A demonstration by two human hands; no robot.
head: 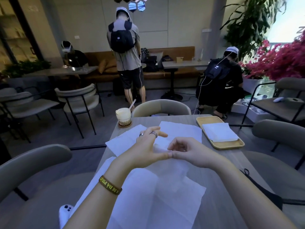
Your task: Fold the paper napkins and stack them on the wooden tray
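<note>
Over the middle of the grey table, my left hand and my right hand meet thumb tip to thumb tip. They are at the far edge of a large white napkin spread in front of me. The left hand's fingers lie fairly straight on the paper. My right hand's fingers are curled and pinch the napkin's edge. Two more unfolded napkins lie beyond, one at the far left and one at the far middle. The wooden tray sits at the far right with a stack of folded napkins on it.
An iced drink with a straw stands on a coaster at the table's far left corner. Grey chairs surround the table. A white device lies low at the left. A black cord is at the right edge. Other people are in the background.
</note>
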